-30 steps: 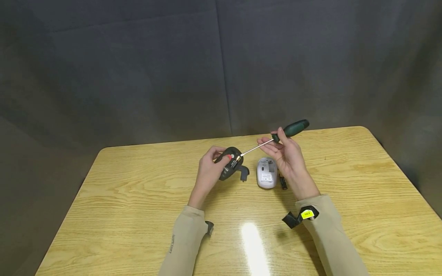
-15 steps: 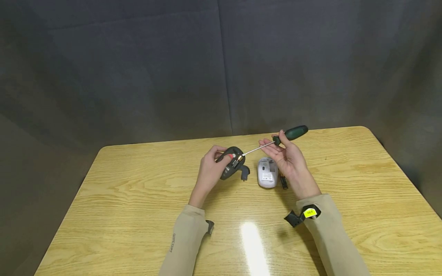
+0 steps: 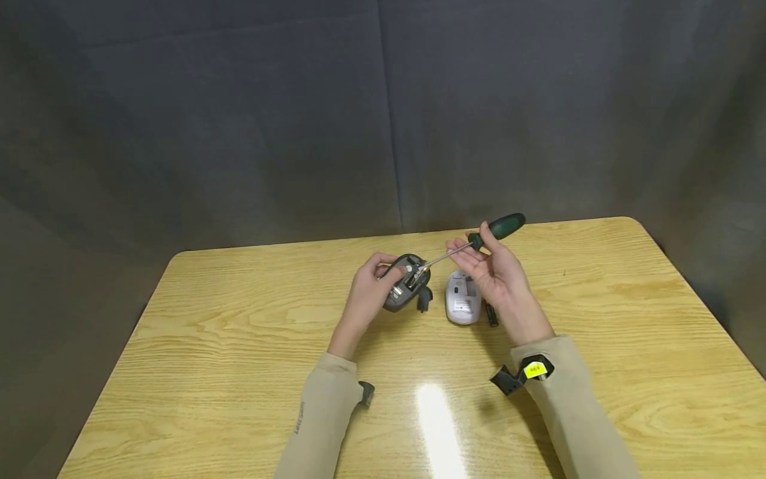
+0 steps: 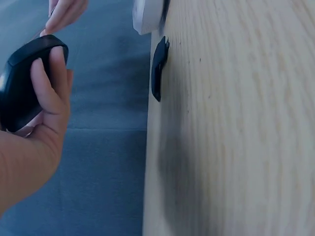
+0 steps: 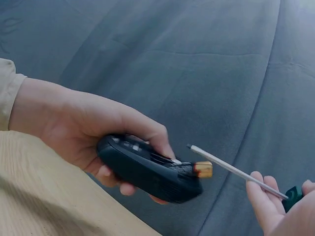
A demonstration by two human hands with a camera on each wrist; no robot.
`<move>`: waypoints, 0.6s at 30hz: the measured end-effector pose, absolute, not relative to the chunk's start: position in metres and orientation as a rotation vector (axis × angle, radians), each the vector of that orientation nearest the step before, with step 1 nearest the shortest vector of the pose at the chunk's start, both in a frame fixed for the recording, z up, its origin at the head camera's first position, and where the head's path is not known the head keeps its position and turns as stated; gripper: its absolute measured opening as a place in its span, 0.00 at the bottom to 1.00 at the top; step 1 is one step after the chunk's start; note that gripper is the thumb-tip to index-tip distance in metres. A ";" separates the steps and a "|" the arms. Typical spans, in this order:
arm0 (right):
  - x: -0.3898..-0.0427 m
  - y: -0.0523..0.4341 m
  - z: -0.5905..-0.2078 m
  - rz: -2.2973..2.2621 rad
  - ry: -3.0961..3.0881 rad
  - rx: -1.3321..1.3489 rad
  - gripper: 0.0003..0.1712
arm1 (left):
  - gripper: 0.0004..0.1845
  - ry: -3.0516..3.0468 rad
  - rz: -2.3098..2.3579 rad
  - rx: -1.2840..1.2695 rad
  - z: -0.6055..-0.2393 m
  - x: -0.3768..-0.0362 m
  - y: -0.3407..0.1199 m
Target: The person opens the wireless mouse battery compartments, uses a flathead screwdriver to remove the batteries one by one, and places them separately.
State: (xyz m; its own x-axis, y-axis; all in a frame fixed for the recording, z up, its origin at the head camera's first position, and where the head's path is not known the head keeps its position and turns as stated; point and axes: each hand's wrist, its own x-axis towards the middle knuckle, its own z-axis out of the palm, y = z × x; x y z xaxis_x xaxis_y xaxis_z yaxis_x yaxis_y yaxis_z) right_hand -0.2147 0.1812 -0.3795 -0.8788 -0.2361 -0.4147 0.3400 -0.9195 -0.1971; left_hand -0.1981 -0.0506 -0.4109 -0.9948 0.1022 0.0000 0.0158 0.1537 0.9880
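My left hand grips a black computer mouse, underside up, a little above the table. Its battery bay is uncovered, and a battery with a gold end sticks out of it. My right hand pinches a green-handled screwdriver near the handle's neck. The tip of the metal shaft sits at the battery bay. In the left wrist view my fingers wrap the black mouse.
A white mouse lies underside up on the wooden table, right of the black one. A loose black cover lies between them, and a dark battery lies just right of the white mouse. A grey curtain hangs behind the table.
The screwdriver has shifted left and down, so its tip has gone from the bay's edge into the bay. The black mouse has tilted slightly in my left hand.
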 end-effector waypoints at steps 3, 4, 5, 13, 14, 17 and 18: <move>-0.215 0.184 -0.379 -2.773 0.376 0.537 0.26 | 0.16 2.211 2.106 0.055 -0.411 -0.199 -0.052; -0.215 0.185 -0.379 -2.779 0.371 0.531 0.25 | 0.17 2.191 2.127 0.042 -0.411 -0.199 -0.052; -0.214 0.186 -0.379 -2.786 0.390 0.525 0.24 | 0.17 2.180 2.144 0.030 -0.411 -0.199 -0.053; -0.209 0.204 -0.377 -2.866 0.574 0.489 0.17 | 0.18 2.160 2.202 0.010 -0.412 -0.201 -0.054; -0.208 0.207 -0.377 -2.872 0.601 0.475 0.17 | 0.17 2.160 2.203 0.011 -0.412 -0.201 -0.054; -0.208 0.213 -0.379 -2.863 0.675 0.419 0.18 | 0.17 2.165 2.197 0.020 -0.414 -0.201 -0.055; -0.209 0.215 -0.380 -2.854 0.696 0.398 0.19 | 0.17 2.171 2.194 0.024 -0.414 -0.201 -0.055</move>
